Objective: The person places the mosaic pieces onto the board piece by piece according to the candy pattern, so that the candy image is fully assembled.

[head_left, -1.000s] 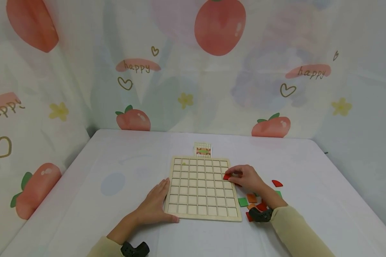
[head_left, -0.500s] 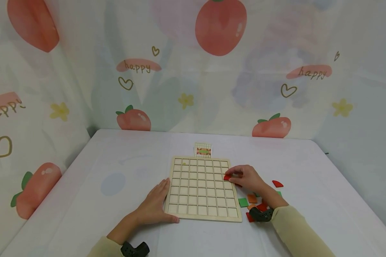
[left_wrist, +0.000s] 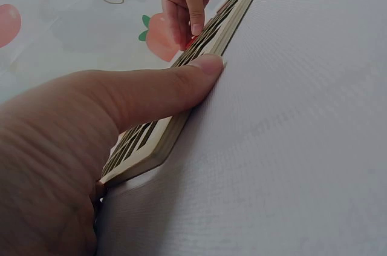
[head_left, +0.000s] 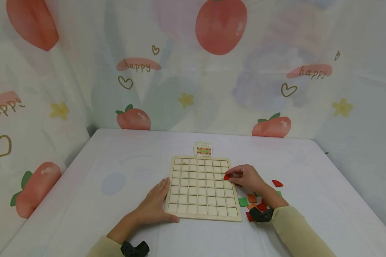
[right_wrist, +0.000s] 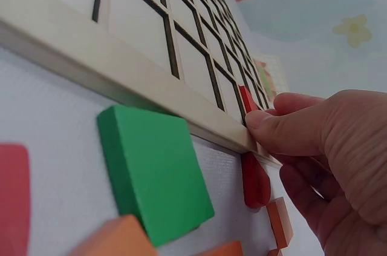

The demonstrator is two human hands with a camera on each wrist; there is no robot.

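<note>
A pale wooden grid board [head_left: 197,190] lies on the white table. My left hand [head_left: 152,205] rests at its near left corner, fingers straight along the left edge. The thumb [left_wrist: 193,77] lies against the near edge. At the right column of cells, my right hand [head_left: 248,178] pinches a small red tile [head_left: 227,177] between thumb and fingers. Seen from the right wrist, that red tile [right_wrist: 247,98] stands partly in a cell, its lower part hidden by the thumb. Another red piece [right_wrist: 256,182] lies just outside the board, below the hand.
Right of the board lie loose tiles: a green square [head_left: 243,202], an orange square [head_left: 252,198] and several red pieces, partly under the right wrist. A curved red piece [head_left: 277,183] sits farther right. A small pattern card [head_left: 203,150] stands behind the board. A printed cloth [head_left: 218,107] backs the table.
</note>
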